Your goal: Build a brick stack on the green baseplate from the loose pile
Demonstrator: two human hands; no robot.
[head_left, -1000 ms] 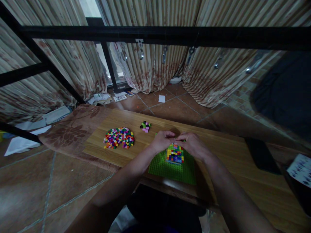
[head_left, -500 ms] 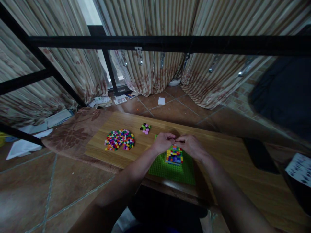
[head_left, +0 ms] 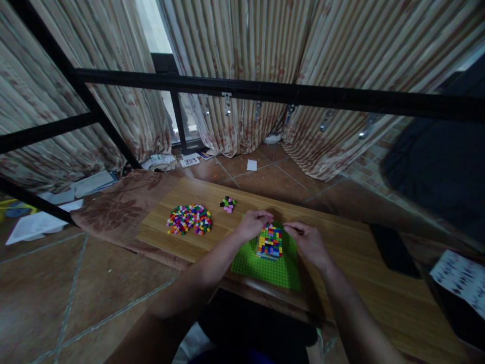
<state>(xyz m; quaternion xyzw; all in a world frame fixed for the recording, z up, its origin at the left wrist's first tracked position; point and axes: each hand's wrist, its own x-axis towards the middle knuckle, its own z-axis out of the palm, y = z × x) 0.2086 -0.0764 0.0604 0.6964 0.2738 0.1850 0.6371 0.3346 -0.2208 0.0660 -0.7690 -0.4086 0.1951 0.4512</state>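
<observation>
A block of multicoloured toy bricks [head_left: 269, 244] stands on a green studded baseplate [head_left: 261, 277]. My left hand [head_left: 253, 225] is closed in a pinch at the block's far left corner. Its fingertips hide most of whatever small piece may be between them. Just right of the block's far end, my right hand [head_left: 307, 242] hovers with thumb and forefinger drawn together; what they hold, if anything, is too small to tell. The two hands are apart.
Left on the wooden table [head_left: 212, 253] lies a large pile of mixed small bricks [head_left: 189, 219]. A small cluster of pink, green and black bricks [head_left: 228, 204] sits beyond the baseplate. To the right are a black phone-like slab [head_left: 394, 250] and a printed sheet [head_left: 460, 277].
My hands met over the block's far end before; now they are separated, the right one drawn off to the right and slightly nearer. The camera view has tilted a little.
</observation>
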